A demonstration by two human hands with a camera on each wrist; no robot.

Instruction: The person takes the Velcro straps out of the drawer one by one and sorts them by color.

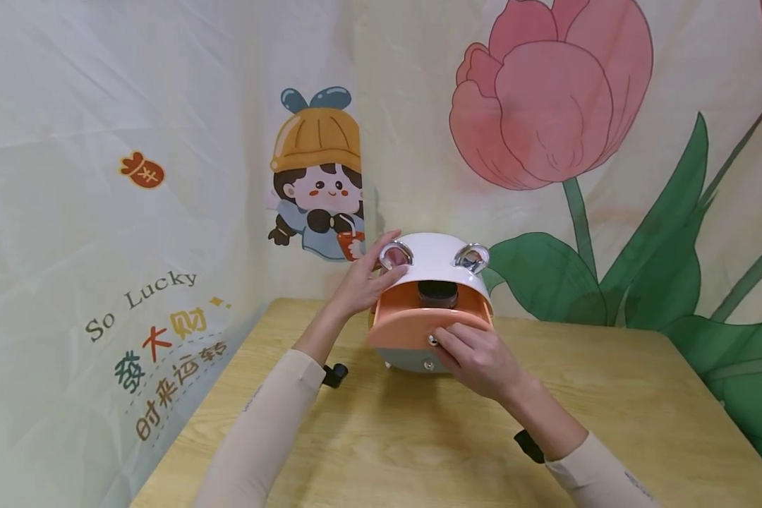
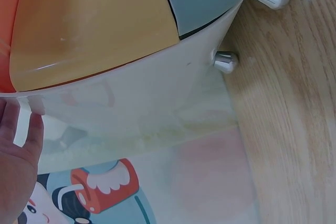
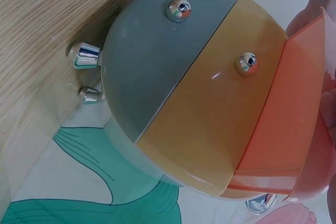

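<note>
Tabletop: light wood grain (image 1: 578, 409), runs back to the printed cloth.
Sleeves: beige (image 1: 267, 430), both forearms, nearest the camera.
Right hand: (image 1: 482, 356) in front of the cabinet; thumb and fingers clamped on the small drawer knob (image 1: 432, 340).
Top drawer: coral pink (image 1: 396, 330), pulled partly out toward the person.
Lower drawers: yellow drawer (image 3: 210, 98) in the middle, grey-blue drawer (image 3: 152, 56) at the bottom, both closed, round chrome knob on each.
Cabinet: rounded white shell (image 1: 434, 250), upright toward the table's far side, on chrome feet (image 3: 86, 56).
Dark item: (image 1: 438, 293) inside the top drawer, cannot tell what.
Left hand: (image 1: 365, 279) on the shell's side, beside one of two chrome loops; thumb apart from the fingers, steadying touch only.
Backdrop: printed cloth (image 1: 413, 141) with pink tulip (image 1: 552, 106), cartoon figure (image 1: 317, 169), "So Lucky" lettering (image 1: 141, 305).
</note>
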